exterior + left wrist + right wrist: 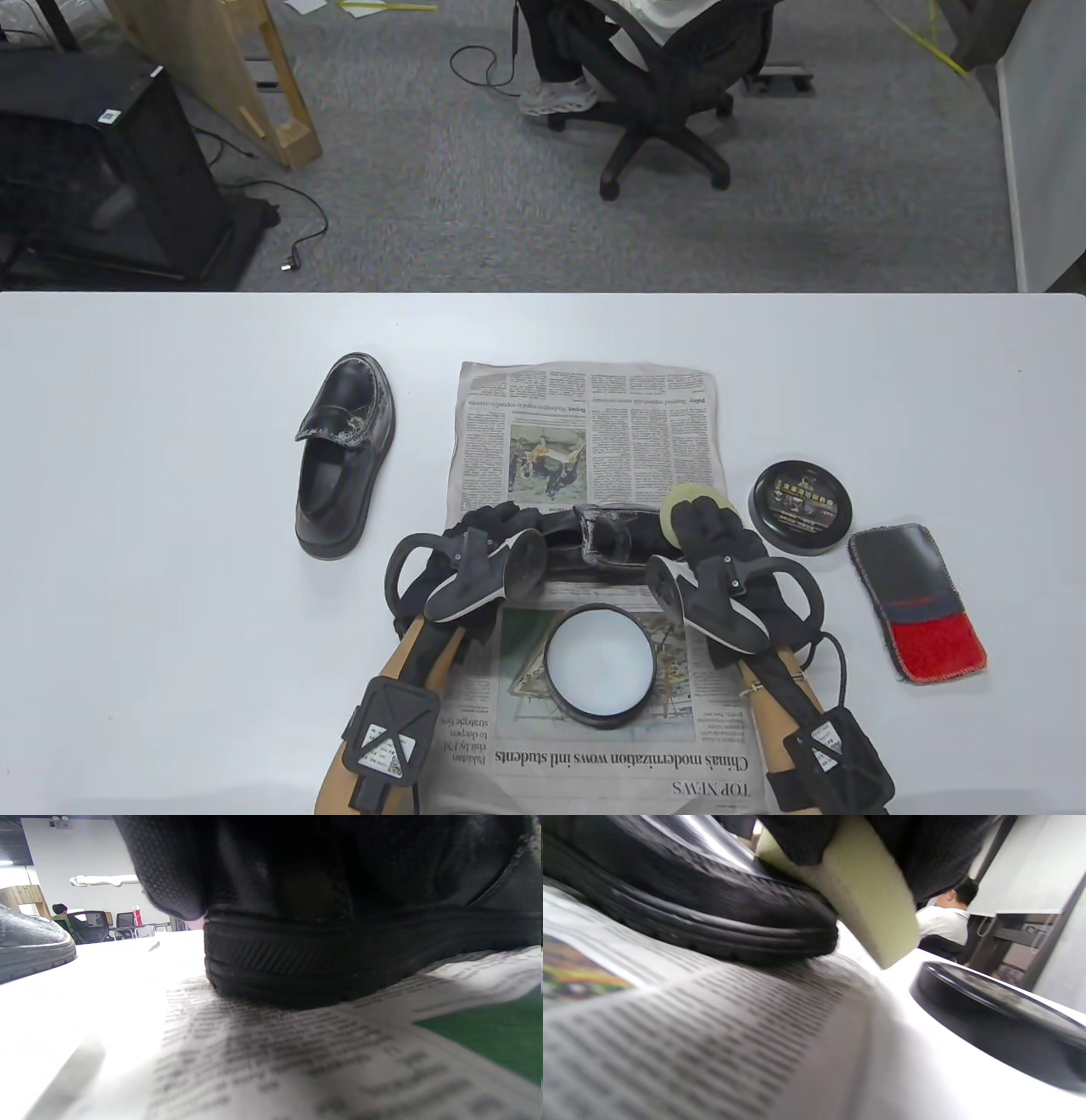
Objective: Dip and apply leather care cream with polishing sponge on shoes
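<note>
Open round black tin of white leather cream (pixel 598 665) nearest, on newspaper (pixel 585 424). Behind it, left hand (pixel 488 543) holds heel of black leather shoe (pixel 607 535), lying sideways on newspaper. Right hand (pixel 713 531) pinches pale yellow-green foam sponge (pixel 681 503) against toe. Sponge soft, light, squashes: hold by edges. Shoe stiff-soled, glossy upper likely slippery; brace heel.

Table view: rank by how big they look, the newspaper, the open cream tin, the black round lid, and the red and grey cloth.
1. Printed newspaper sheet
2. Red and grey polishing cloth
3. Open round tin of white cream, close to the cloth
4. Black round lid
</note>
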